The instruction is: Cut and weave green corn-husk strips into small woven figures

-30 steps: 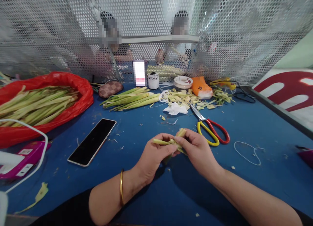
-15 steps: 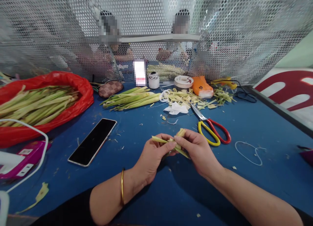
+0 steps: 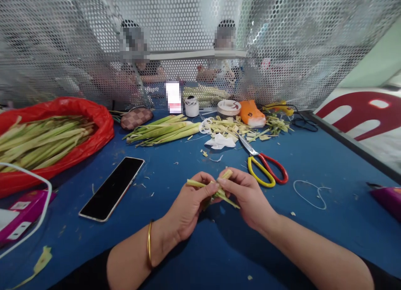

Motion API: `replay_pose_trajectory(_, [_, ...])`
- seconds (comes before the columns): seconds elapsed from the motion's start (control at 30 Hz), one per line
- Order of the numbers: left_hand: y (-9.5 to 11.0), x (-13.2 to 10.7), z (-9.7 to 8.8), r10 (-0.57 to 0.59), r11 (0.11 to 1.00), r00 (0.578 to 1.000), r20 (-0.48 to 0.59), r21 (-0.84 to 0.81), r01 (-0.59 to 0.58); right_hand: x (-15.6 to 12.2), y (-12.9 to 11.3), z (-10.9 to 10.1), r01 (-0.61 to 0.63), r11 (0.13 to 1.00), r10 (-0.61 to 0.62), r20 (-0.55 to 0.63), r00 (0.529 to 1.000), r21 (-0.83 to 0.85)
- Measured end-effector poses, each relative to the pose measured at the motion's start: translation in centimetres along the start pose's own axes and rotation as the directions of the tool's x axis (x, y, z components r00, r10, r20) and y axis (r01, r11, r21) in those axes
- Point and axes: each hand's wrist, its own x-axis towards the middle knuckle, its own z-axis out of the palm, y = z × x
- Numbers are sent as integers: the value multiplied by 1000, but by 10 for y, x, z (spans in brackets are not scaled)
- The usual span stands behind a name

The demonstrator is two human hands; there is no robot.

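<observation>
Both hands meet over the blue table, pinching folded strips of pale green plant leaf (image 3: 229, 200). My left hand (image 3: 192, 202) is closed on them with its thumb on top, and one strip end sticks out to the left. My right hand (image 3: 246, 192) is closed on the same strips from the other side, thumb and fingertips at the fold. Fingers hide much of the strips. Just beyond my right hand lie scissors (image 3: 263, 169) with one yellow and one red handle, blades pointing away. A bundle of long green leaf strips (image 3: 166, 130) lies farther back.
At left, a red plastic bag (image 3: 105, 129) holds many leaf strips; a phone (image 3: 112, 189) lies nearer. Along the back are a thread spool (image 3: 191, 106), a tape roll (image 3: 229, 108), leaf scraps, tissue (image 3: 221, 141) and an orange packet (image 3: 252, 113). Two people sit behind the perforated screen (image 3: 188, 14).
The whole view has shifted slightly, so things on the table appear a little farther left and lower. Both hands keep hold of the leaf strips, with barely any change in grip.
</observation>
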Motion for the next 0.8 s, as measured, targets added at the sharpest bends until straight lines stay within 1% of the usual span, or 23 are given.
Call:
replay_pose_trajectory(0.07, [1, -1, 0, -22, 1000, 1000, -8, 18, 22, 0, 2, -1, 36, 999, -36, -3, 999, -39])
replay_pose_trajectory(0.17, [2, -1, 1, -34, 998, 996, -81, 59, 39, 2, 3, -2, 39, 994, -39, -5, 999, -99])
replay_pose_trajectory(0.27, [4, 0, 1, -15, 998, 986, -163, 61, 25, 5, -2, -5, 38, 979, -28, 52, 998, -198])
replay_pose_trajectory(0.33, [6, 0, 0, -11, 998, 984, -180, 54, 21, 7, -8, -9, 70, 953, -36, 122, 992, -294])
replay_pose_trajectory(0.37, [7, 0, -1, -12, 998, 983, -182, 54, 22, 8, -11, -12, 113, 928, -57, 164, 985, -356])
replay_pose_trajectory(0.43, [8, 0, -3, -13, 998, 985, -172, 63, 24, 9, -17, -17, 233, 843, -129, 239, 962, -485])
replay_pose_trajectory(0.5, [9, 0, -5, -8, 997, 990, -144, 81, 19, 9, -20, -20, 311, 763, -168, 290, 942, -566])
replay_pose_trajectory(0.53, [9, 0, -5, -1, 996, 992, -126, 94, 13, 9, -21, -20, 316, 748, -165, 298, 940, -583])
replay_pose_trajectory(0.63, [10, 0, -7, 33, 989, 996, -88, 149, -20, 8, -20, -21, 252, 773, -86, 297, 951, -583])
replay_pose_trajectory(0.7, [10, 1, -8, 48, 981, 996, -78, 191, -32, 7, -19, -21, 230, 766, -60, 288, 956, -601])
replay_pose_trajectory(0.73, [10, 1, -8, 47, 978, 996, -77, 205, -31, 7, -18, -21, 239, 744, -71, 282, 957, -623])
replay_pose_trajectory(0.8, [10, 2, -9, 32, 976, 997, -75, 215, -15, 6, -18, -21, 304, 668, -140, 286, 948, -679])
